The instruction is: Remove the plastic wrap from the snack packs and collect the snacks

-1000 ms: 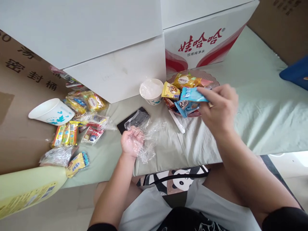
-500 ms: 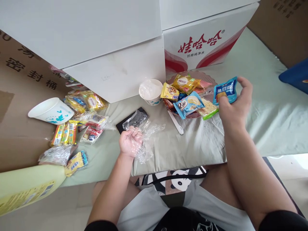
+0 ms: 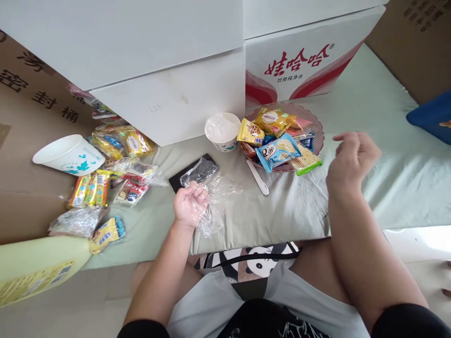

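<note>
My left hand (image 3: 191,205), palm up with fingers curled, grips a crumpled clear plastic bag (image 3: 211,220) that spreads over the cloth and partly across a black phone (image 3: 193,170). My right hand (image 3: 353,162) hovers right of a pink clear plate (image 3: 319,134), apart from it. Its index finger points left while the others bend loosely; no packet shows in it. On the plate are a light-blue snack packet (image 3: 276,152), yellow packets (image 3: 273,120), crackers in a green-edged wrapper (image 3: 306,159) and a dark-blue packet (image 3: 306,141) at the right side.
A paper cup (image 3: 222,141) with clear plastic inside and a white plastic utensil (image 3: 258,178) lie left of the plate. Another cup (image 3: 70,157) lies tilted at left beside several wrapped snacks (image 3: 89,190). White cartons (image 3: 169,103) stand behind. A pale yellow container (image 3: 42,267) is at lower left.
The blue packet is gone from my right hand, which has turned and moved slightly right and down. A dark-blue packet now shows on the plate's right side. My left hand stays on the plastic.
</note>
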`<state>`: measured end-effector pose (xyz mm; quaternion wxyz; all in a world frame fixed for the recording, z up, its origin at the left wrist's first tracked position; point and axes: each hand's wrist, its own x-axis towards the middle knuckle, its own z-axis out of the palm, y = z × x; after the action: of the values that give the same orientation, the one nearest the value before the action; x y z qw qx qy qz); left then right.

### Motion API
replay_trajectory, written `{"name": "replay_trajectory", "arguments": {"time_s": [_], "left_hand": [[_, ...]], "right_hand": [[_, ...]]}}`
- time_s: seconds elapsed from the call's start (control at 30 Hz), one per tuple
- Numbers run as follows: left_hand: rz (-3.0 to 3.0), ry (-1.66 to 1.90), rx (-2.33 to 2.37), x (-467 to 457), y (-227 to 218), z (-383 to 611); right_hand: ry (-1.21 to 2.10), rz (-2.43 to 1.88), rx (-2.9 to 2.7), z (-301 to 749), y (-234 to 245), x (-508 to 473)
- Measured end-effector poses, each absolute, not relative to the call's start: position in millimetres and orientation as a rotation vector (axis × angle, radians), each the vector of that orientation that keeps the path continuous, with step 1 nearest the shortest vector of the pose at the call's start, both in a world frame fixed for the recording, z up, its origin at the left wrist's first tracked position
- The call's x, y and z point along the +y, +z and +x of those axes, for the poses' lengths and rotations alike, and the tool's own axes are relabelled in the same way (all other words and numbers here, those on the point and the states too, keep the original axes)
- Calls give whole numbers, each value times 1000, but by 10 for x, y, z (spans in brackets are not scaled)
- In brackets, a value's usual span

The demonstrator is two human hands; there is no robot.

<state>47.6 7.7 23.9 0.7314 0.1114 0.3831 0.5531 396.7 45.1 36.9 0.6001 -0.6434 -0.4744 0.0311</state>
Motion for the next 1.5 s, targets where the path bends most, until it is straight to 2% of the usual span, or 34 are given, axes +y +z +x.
{"name": "replay_trajectory", "arguments": {"time_s": [0.07, 0.1, 0.23, 0.3, 0.47, 0.63, 0.93, 1.23, 1.5], "left_hand": [[249, 1199, 823, 59, 248, 484], [247, 1184, 818, 44, 258, 491], [235, 1152, 846, -48, 305, 505], [225, 1172, 899, -94, 308, 491], [221, 1159, 905, -155, 207, 447], [348, 1079, 736, -118, 163, 417], [714, 1203, 1271, 153, 209, 180], [942, 953, 1300, 32, 198, 248], [831, 1115, 1412, 48, 231, 173]], "right_hand": [[-57, -1337, -1015, 3793, 439, 278], [-20, -1264, -1058, 3673, 463, 175], [536, -1109, -1630, 3134, 478, -209], [770, -1073, -1719, 2935, 444, -320], [1171, -1202, -1620, 2731, 271, -389], [1567, -944, -1421, 2691, 229, -387], [1246, -1320, -1016, 2814, 284, -259], [1163, -1317, -1023, 2813, 273, -218], [1032, -1282, -1195, 2848, 240, -264]]}}
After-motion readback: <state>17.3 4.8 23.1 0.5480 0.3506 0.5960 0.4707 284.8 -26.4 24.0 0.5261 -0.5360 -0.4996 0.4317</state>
